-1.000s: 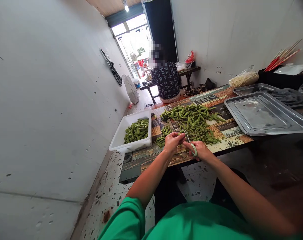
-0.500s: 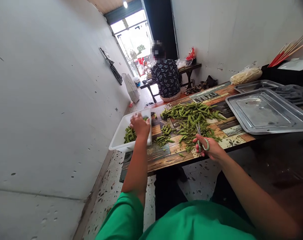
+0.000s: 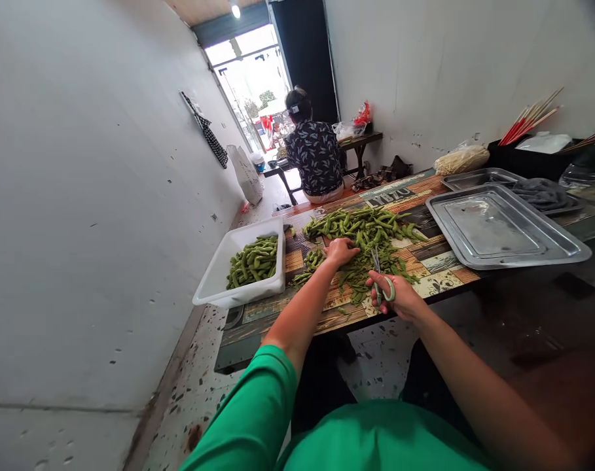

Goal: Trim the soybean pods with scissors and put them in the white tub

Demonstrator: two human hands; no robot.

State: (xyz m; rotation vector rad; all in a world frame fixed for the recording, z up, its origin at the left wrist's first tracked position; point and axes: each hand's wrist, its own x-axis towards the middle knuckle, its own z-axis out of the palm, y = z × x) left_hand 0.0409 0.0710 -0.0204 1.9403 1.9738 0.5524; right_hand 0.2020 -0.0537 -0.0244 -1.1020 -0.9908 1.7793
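Observation:
My right hand [image 3: 394, 296] is closed round a pair of scissors [image 3: 386, 288] with pale green handles. The scissor blades point away from me, over loose trimmings at the table's near side. My left hand [image 3: 341, 251] is down at the near left of a heap of green edamame pods [image 3: 359, 224], its fingers bent together among them. Whatever its fingertips grip is hidden. Left of that hand lies a smaller group of pods [image 3: 313, 260]. A white plastic tub [image 3: 213, 278] at the table's left end holds many edamame pods [image 3: 256, 260].
Metal trays [image 3: 510, 229] lie on the right of the patterned table [image 3: 258, 311], one with dark cloth. Behind them are a bag of pale sticks [image 3: 461, 160] and a black box of skewers [image 3: 527, 124]. A person [image 3: 317, 157] sits farther off, back turned.
My left hand has left the white tub and moved right to the pod heap. My right hand keeps the scissors in about the same place. The view has shifted slightly.

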